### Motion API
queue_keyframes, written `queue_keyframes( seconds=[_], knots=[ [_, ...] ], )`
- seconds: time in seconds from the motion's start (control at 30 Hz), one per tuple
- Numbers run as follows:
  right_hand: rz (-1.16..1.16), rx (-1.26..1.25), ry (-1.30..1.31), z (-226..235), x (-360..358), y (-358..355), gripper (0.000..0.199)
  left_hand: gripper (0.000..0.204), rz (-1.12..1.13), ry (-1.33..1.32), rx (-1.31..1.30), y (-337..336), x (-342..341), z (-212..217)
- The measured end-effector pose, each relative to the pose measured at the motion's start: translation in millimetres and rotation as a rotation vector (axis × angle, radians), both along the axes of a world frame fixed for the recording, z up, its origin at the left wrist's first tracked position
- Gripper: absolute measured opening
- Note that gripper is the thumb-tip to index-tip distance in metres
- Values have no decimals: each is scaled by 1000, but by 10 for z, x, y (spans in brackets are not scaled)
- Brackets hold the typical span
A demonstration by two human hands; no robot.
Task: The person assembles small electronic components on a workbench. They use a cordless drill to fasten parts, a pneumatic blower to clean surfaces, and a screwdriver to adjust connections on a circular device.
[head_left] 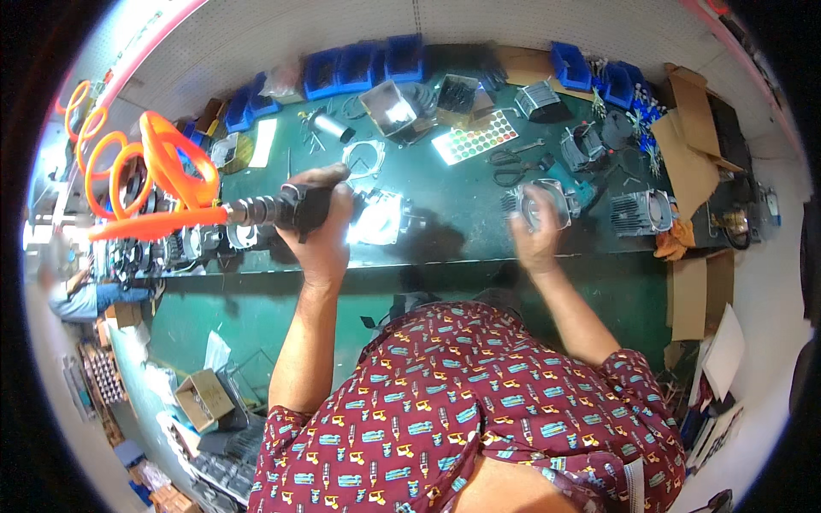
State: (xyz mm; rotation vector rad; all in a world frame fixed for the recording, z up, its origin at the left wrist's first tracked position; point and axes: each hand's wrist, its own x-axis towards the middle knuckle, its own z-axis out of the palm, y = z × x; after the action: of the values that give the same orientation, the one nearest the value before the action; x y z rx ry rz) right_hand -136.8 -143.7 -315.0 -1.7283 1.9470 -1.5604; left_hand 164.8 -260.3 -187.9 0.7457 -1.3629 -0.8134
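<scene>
My left hand (321, 224) is wrapped tight round the black pneumatic driver w/ coiled orange air hose (282, 208), its axis lying left-right, tip toward the shiny metal housing (382, 218) just beside it on the green bench (462, 214), while my right hand (534, 231) clasps the ribbed grey metal casing (547, 205), well apart to the right.

My tabletop (462, 205) is dark green and runs the whole width in front of me. Blue bins (359, 64) line its far edge. Directly on it lie a sheet of coloured dots (475, 137), black scissors (509, 167), a ring gasket (363, 158), a small metal cylinder (329, 126), and finned grey metal housings (640, 214) off to my right.
</scene>
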Motion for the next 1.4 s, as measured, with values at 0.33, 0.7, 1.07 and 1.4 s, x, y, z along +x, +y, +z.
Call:
queue_keyframes(
  seconds=[0.33, 0.7, 1.07, 1.4],
  knots=[
    [280, 348, -152, -735, 921, -610, 67, 25, -12, 76, 7, -109, -462, -580],
    [256, 255, -85, -849, 830, -572, 56, 21, -420, 130, 516, -269, -689, -268],
    [258, 236, -105, -914, 1057, -567, 59, 9, -404, -394, 269, -427, -767, -269],
    [360, 229, -132, -761, 1235, -560, 65, 24, -182, -166, 245, -168, -431, -178]
  ],
)
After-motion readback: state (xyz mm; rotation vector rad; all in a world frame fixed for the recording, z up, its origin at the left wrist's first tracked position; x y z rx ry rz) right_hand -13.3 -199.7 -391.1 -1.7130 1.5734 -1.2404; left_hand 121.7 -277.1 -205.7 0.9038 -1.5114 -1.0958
